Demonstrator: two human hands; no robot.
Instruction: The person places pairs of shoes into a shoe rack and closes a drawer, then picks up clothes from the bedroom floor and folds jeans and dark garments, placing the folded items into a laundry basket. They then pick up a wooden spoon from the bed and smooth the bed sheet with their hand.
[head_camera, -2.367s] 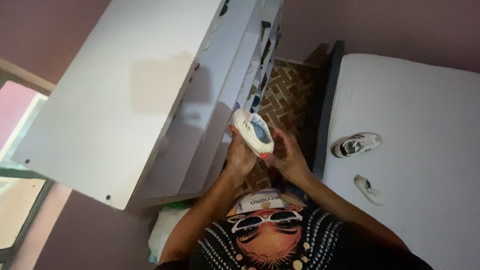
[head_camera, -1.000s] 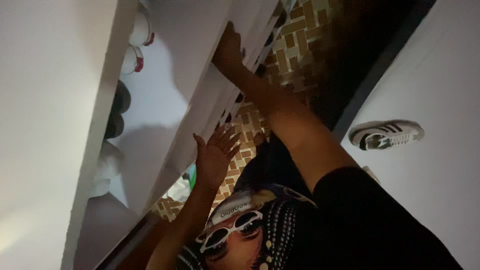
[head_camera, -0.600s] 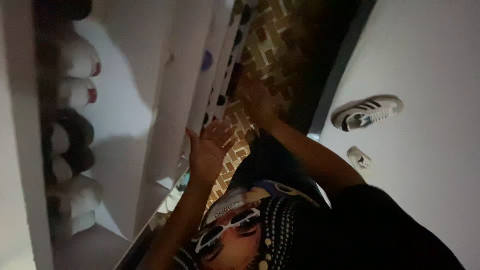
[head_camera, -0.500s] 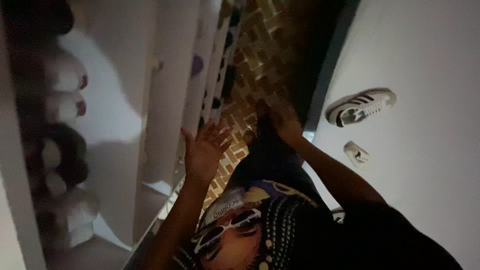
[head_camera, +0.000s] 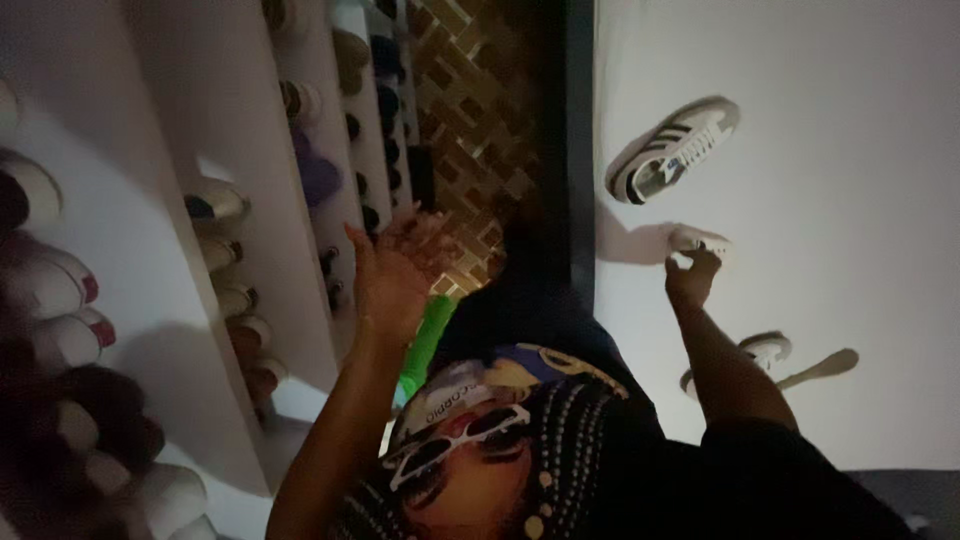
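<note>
Right hand (head_camera: 692, 280) now gripping small white shoe (head_camera: 700, 241), left hand (head_camera: 392, 272) spread open

Wear: black short-sleeved printed T-shirt (head_camera: 560, 440) | print: white sunglasses, pale bead dots | arms: bare below sleeves | nails: red-orange polish on left fingers (head_camera: 352, 232)

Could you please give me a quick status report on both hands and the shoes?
Left hand open, empty, raised beside shoe rack. Right hand on small white shoe on bed. Striped sneaker lies beyond, apart.
</note>
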